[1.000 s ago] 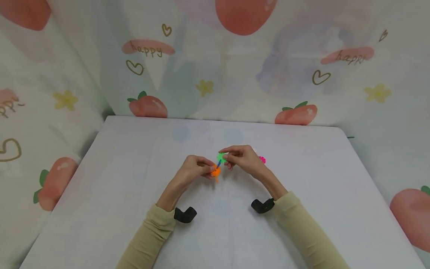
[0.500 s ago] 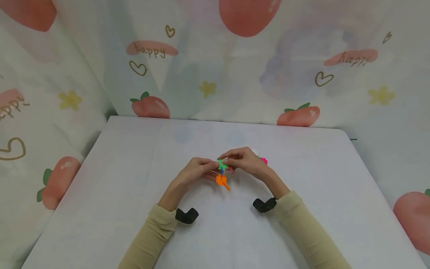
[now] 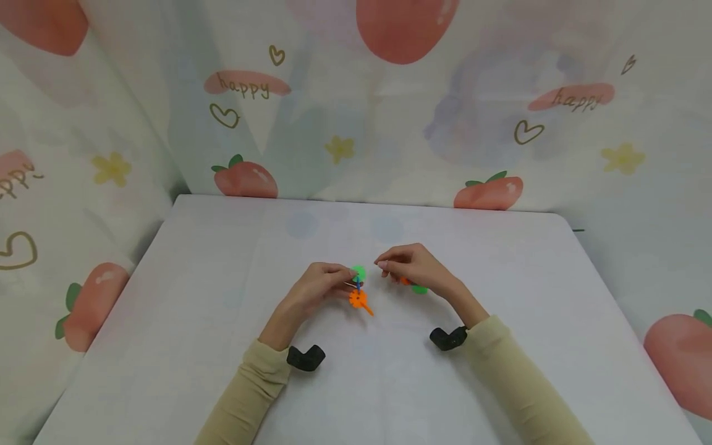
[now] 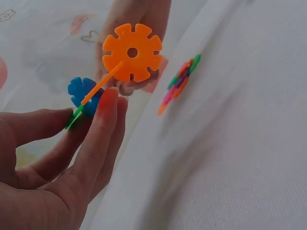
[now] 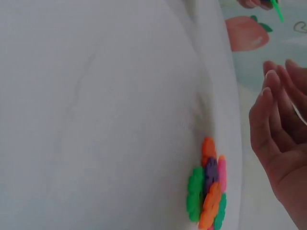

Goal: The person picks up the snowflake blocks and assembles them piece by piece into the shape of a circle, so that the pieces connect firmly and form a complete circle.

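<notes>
My left hand (image 3: 319, 287) pinches a green notched plastic disc (image 3: 359, 272) between thumb and fingers. Slotted to it is a blue notched disc (image 4: 79, 91), and below hangs an orange notched disc (image 4: 139, 62). A second orange disc (image 4: 101, 84), seen edge-on, sticks out from that orange one. The joined discs are held above the table. To their right, my right hand (image 3: 417, 266) hovers apart from them. Its fingers (image 5: 261, 115) are loosely bent, and nothing shows between them in the right wrist view.
A small heap of loose notched discs (image 5: 209, 206), in orange, green, purple and pink, lies on the white tabletop (image 3: 473, 383) beneath my right hand, which partly hides it in the head view. A printed cloth backdrop (image 3: 389, 123) stands behind the table.
Both hands were at the green disc half a second ago. Since then my right hand has let go and moved right, while the left keeps holding the joined discs, with the orange one hanging lower than at first.
</notes>
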{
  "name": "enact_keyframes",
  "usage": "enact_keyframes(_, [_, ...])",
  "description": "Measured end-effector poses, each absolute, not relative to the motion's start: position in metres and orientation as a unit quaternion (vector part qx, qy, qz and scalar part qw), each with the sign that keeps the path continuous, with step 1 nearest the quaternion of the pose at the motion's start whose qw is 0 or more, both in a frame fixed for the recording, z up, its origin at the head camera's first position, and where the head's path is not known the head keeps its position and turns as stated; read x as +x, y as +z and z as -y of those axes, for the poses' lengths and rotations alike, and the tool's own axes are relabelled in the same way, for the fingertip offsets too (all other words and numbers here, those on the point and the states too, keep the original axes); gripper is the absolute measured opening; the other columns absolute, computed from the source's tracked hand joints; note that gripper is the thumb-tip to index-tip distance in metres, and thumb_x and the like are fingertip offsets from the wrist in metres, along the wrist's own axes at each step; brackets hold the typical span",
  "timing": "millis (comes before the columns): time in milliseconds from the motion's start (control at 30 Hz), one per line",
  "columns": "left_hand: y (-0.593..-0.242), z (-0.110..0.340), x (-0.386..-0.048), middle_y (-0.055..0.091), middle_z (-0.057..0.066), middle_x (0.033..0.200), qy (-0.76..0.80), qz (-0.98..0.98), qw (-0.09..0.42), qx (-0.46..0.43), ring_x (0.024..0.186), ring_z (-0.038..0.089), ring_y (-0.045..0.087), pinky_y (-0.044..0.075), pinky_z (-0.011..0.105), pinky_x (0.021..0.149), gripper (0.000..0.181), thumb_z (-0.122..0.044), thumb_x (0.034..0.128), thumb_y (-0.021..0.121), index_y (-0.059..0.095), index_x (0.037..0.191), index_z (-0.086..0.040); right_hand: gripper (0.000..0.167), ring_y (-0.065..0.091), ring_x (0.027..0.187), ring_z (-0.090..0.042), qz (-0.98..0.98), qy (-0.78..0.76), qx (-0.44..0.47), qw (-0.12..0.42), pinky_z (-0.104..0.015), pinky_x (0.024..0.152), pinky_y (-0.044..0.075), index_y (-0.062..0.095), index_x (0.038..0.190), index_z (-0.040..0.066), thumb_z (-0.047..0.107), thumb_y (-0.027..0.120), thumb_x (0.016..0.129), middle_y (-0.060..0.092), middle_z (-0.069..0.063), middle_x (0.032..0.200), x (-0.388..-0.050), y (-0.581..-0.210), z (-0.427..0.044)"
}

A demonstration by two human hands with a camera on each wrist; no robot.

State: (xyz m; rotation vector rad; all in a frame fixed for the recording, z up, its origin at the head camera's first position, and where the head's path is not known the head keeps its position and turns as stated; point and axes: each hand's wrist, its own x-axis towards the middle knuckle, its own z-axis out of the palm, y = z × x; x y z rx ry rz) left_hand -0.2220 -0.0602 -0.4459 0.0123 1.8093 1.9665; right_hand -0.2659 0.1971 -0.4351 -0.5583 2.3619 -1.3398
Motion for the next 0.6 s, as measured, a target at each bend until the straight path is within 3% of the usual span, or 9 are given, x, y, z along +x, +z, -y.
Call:
enact_keyframes(200, [-0.446,0.063,-0.222,0.076,0.012,0.1,0.72,-0.654,0.23,0.009,0.085,0.015,0.074,0.063,0.029,0.081,0.027,-0.012,0.0997,0.066,0.07,0.116,0.01,0.019,0.069,0.09,-0.019,-0.894,-0.393,-0.179,0.119,-0.032,0.084,0.056,0.078,0.111,0.009,0.021,0.071,0.098,0.077,-0.003,0.103,-0.266,-0.439,-0.217])
enact_keyframes(600, [-0.446,0.063,-0.222,0.074,0.014,0.106,0.715,-0.66,0.231,0.014,0.086,0.015,0.073,0.062,0.026,0.079,0.028,-0.012,0.1003,0.065,0.069,0.118,0.01,0.019,0.062,0.092,-0.024,-0.931,-0.306,-0.164,0.11,-0.032,0.079,0.052,0.077,0.109,0.008,0.018,0.077,0.093,0.075,-0.009,0.108,-0.265,-0.444,-0.256])
